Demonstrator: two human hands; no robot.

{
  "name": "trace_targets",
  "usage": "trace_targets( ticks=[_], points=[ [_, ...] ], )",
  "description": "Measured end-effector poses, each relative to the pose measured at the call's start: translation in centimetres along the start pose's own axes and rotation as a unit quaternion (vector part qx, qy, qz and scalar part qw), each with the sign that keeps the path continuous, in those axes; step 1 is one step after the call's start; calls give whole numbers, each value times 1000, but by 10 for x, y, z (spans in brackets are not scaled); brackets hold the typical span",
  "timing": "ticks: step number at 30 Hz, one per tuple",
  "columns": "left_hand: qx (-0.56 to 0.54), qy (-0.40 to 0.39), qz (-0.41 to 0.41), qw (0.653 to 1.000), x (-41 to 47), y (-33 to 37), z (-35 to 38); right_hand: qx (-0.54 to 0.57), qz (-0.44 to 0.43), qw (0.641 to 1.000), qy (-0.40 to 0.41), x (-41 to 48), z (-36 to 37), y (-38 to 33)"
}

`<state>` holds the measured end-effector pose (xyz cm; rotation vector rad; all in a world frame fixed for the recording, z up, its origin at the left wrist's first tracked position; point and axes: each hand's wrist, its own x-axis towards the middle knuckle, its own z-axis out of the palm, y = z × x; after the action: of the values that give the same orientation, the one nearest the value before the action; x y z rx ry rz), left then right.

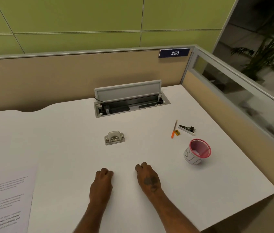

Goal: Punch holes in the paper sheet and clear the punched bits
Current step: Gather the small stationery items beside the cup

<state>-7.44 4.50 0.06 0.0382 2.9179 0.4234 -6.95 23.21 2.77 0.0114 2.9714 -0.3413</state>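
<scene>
Both hands, left (103, 178) and right (147, 176), are rested curled and empty on the white desk (75, 132), while the printed paper sheet (3, 199) at far left and the small grey metal hole punch (114, 137) ahead are judged not yet brought together.

Office cubicle, partition panels (82, 78), numbered plate (174, 53) (250), desk cable hatch (131, 101)
</scene>
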Motion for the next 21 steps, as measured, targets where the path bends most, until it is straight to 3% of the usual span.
trace_targets(
  ticks=[3,9,10,12,17,21],
  points=[
    [-6,10,5,1000,2,6,3,-27,7,1000,12,1,-1,6],
    [-88,59,97,990,28,50,-5,97,30,995,-24,8,-21,31],
    [-101,68,118,986,36,62,-9,77,28,996,-33,12,-27,38],
    [-114,77,153,979,52,90,-18,82,2,996,31,31,-40,55],
    [-132,81,218,964,94,172,-33,265,85,949,145,90,-117,124],
    [-126,51,247,959,126,233,-24,316,133,930,134,126,-159,204]
  ],
)
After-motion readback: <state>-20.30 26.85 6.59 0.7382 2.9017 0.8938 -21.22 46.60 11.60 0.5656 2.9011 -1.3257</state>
